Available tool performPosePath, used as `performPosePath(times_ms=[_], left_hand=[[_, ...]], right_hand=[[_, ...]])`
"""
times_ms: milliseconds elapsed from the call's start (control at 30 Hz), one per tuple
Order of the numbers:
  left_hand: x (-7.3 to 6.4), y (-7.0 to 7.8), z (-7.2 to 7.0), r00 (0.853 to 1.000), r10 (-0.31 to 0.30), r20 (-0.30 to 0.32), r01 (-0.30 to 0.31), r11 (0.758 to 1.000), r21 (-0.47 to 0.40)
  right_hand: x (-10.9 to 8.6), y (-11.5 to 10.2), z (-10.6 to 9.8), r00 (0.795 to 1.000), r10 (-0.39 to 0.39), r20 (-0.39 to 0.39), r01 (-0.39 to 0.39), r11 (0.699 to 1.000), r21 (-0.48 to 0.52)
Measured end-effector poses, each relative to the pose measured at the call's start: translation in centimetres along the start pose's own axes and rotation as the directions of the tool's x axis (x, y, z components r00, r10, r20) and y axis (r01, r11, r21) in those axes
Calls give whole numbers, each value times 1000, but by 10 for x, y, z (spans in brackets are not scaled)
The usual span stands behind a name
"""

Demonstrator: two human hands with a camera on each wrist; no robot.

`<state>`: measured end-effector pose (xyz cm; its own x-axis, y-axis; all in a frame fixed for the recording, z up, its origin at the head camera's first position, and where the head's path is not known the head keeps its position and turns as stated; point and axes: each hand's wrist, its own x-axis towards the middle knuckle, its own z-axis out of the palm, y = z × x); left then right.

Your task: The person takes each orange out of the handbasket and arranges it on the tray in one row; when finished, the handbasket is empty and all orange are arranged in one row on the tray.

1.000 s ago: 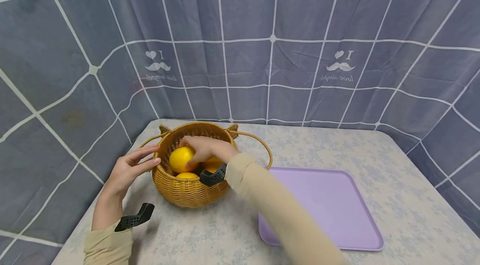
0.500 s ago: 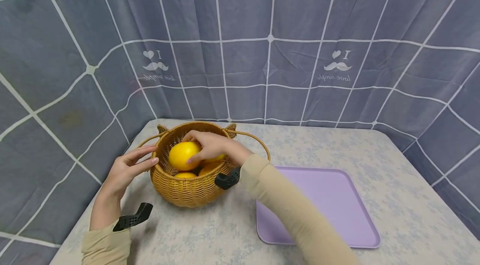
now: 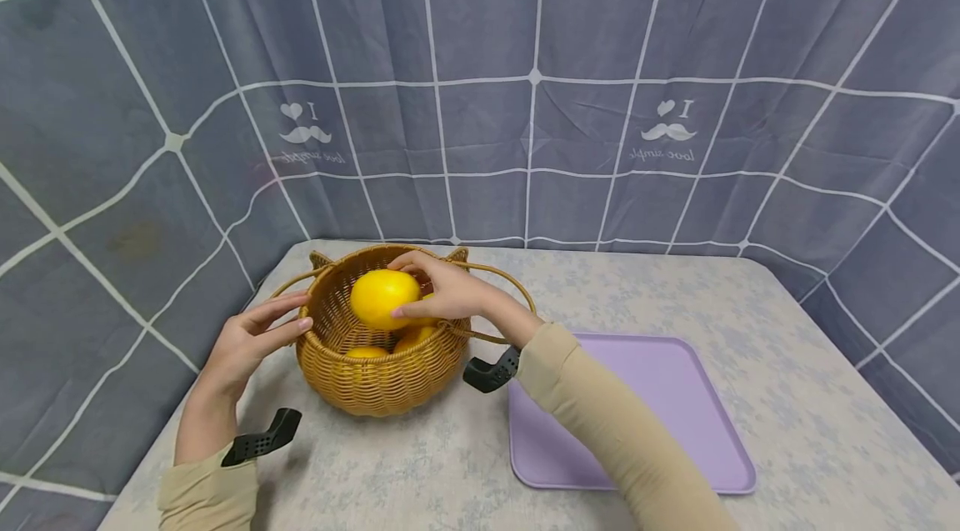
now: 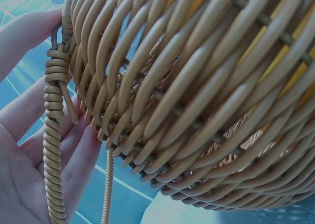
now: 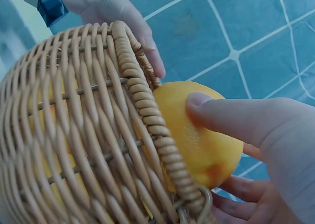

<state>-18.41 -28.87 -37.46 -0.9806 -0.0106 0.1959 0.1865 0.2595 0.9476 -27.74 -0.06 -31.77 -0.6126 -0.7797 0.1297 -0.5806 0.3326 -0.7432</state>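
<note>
Left side: left grip [image 3: 249, 341] has fingers extended, tips touching the left of the wicker basket [image 3: 381, 388]. Steadying contact, by my read, not a clamp. Left handle [image 4: 52, 160] crosses in front of the palm in the left wrist view; keep fingers from hooking it. Light inward pressure is enough; pushing harder could tip the basket.

Middle: yellow fruit [image 3: 384, 298] is up in the basket mouth, sticking out past the rim [image 5: 147, 106] in the right wrist view. Lower fruit [image 3: 367, 353] sits at the front of the basket, more to the right under the hand. Can't tell if the raised one touches any of it. Lift straight up first, clear the rim all round, then go sideways.

Right grip [image 3: 452, 293] is closed around the fruit: thumb [image 5: 224, 115] on the near face, fingers behind, partly hidden. Spread looks about one fruit wide. Skin looks smooth, so it may slip; hold thumb pressure steady, no squeeze.

Snag risk: forearm crosses the right handle [image 3: 513, 275]; raise wrist and black bracket [image 3: 491, 373] clear of loop and weave.

Far right: lilac tray [image 3: 675, 385] flat on the surface [image 3: 817, 364], partly under the sleeve [image 3: 615, 423]. Keep elbow high so cloth doesn't drag it.
</note>
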Motion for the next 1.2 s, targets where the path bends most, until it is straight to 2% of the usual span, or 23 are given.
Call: performPosePath(times_ms=[300,433,700,967,1200], left_hand=[[0,-1,2,1000,26,0,-26,999,-35],[-1,-1,2,999,35,4,-35,998,-52],[-2,-2,3,1000,30,6,-30,998,-56],[-3,-2,3,999,35,9,-35,998,-52],[-2,-1,4,999,32,7,-32,998,-59]], right_hand=[[-25,2,-3,995,-17,-102,35,983,180],[-36,2,-5,986,14,-165,17,982,186],[-58,5,-11,951,45,-305,4,987,160],[-81,12,-18,923,70,-379,14,977,214],[-107,20,-22,882,133,-451,1,959,283]])
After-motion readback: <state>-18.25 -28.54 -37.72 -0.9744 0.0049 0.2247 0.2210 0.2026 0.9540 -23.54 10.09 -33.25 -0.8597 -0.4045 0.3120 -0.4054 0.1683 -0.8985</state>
